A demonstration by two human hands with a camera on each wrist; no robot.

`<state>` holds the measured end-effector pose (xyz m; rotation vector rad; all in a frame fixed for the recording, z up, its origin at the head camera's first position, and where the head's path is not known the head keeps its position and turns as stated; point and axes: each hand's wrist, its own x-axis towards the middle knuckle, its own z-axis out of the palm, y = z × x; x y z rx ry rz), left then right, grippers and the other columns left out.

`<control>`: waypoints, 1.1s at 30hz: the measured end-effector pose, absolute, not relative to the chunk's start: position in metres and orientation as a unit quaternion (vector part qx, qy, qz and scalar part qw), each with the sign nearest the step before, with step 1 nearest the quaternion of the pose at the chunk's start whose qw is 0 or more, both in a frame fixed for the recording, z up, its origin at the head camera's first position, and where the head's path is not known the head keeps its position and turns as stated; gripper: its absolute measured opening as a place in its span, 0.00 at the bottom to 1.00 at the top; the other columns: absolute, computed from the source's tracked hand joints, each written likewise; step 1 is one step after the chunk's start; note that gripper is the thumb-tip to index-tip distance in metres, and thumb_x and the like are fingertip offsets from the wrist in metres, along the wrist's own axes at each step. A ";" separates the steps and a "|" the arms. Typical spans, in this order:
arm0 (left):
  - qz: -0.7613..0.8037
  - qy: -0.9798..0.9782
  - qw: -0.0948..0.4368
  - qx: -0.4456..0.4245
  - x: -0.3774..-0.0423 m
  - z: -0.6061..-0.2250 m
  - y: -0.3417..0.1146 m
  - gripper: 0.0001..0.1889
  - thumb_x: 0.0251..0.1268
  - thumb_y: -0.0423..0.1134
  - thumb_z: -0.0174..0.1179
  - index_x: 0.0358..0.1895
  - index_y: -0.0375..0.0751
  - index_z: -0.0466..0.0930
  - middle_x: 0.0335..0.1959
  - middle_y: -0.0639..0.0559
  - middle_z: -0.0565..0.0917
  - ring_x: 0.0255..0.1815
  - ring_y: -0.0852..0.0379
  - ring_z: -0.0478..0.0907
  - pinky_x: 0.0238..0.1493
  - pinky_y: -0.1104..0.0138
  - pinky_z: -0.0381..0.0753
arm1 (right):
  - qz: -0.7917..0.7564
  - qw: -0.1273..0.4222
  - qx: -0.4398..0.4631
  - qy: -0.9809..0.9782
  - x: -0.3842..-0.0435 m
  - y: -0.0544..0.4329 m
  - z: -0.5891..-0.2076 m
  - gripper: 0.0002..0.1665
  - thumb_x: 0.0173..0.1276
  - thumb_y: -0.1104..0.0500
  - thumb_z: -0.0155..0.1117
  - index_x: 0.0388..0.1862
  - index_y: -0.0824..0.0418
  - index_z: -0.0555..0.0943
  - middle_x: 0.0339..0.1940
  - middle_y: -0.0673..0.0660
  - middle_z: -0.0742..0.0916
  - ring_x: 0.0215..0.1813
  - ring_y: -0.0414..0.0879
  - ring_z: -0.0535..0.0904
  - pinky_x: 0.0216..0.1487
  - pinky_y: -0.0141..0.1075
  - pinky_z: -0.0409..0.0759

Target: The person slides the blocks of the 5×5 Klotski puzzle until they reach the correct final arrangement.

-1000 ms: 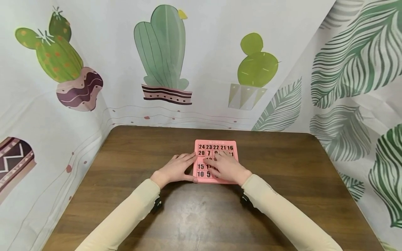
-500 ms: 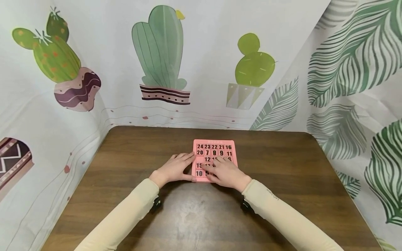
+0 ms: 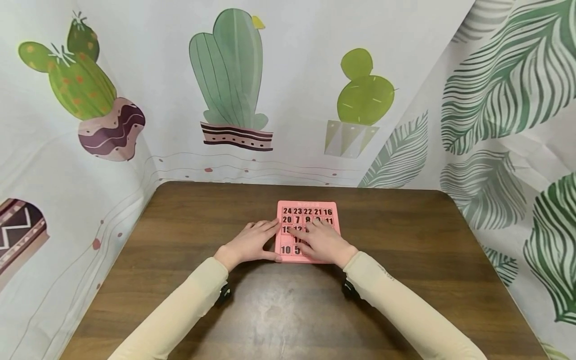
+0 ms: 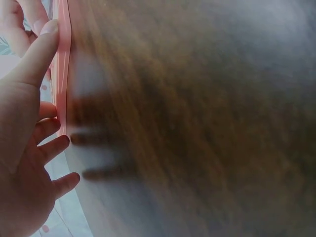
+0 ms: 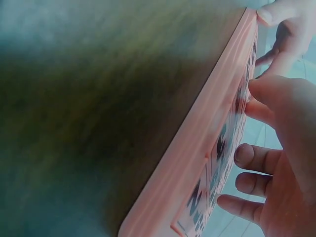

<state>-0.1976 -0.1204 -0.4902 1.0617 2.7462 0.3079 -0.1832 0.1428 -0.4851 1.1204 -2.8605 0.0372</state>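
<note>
A pink sliding number puzzle (image 3: pixel 307 204) lies on the table with black-numbered tiles in its frame. My left hand (image 3: pixel 249 244) braces its left side, index fingertip at the upper left edge and thumb at the near left corner. In the left wrist view the thumb (image 4: pixel 42 52) presses the puzzle's pink side wall, the other fingers spread loosely. Over the puzzle's right part lies my right hand (image 3: pixel 327 243), hiding several tiles. Its index fingertip touches beside the 15 tile (image 3: pixel 286 230), in the third row's left column. Directly below that tile is the vacant slot (image 3: pixel 286 240).
The brown wooden table (image 3: pixel 202 215) extends around the puzzle on all sides. Behind it hangs a white cloth backdrop (image 3: pixel 297 100) printed with cacti and leaves. Dark wrist devices (image 3: pixel 223 294) sit under both sleeves.
The right index finger first moved toward me onto the 15 tile, then back away. The 15 tile slid up one row, so the vacant slot is now below it. The left hand stayed put.
</note>
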 end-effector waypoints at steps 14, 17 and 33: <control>0.106 0.922 0.086 0.362 -0.198 -0.489 -0.118 0.54 0.63 0.70 0.64 0.83 0.39 0.58 0.83 0.44 0.60 0.80 0.42 0.60 0.74 0.41 0.61 | 0.026 0.071 0.419 -0.905 -0.170 0.148 -0.480 0.24 0.78 0.48 0.60 0.68 0.52 0.83 0.57 0.55 0.85 0.62 0.56 0.77 0.64 0.58 0.76; 0.111 0.922 0.087 0.360 -0.198 -0.488 -0.119 0.53 0.63 0.70 0.65 0.83 0.39 0.59 0.83 0.43 0.60 0.80 0.42 0.60 0.74 0.41 0.61 | 0.026 0.078 0.446 -0.891 -0.160 0.151 -0.479 0.24 0.77 0.48 0.61 0.67 0.53 0.83 0.63 0.54 0.85 0.66 0.55 0.76 0.67 0.57 0.74; 0.118 0.923 0.090 0.354 -0.196 -0.489 -0.121 0.54 0.63 0.70 0.64 0.82 0.38 0.59 0.83 0.43 0.61 0.80 0.41 0.61 0.74 0.39 0.60 | 0.025 0.019 0.489 -0.872 -0.143 0.153 -0.483 0.30 0.78 0.47 0.59 0.75 0.51 0.77 0.74 0.50 0.80 0.76 0.54 0.70 0.73 0.58 0.68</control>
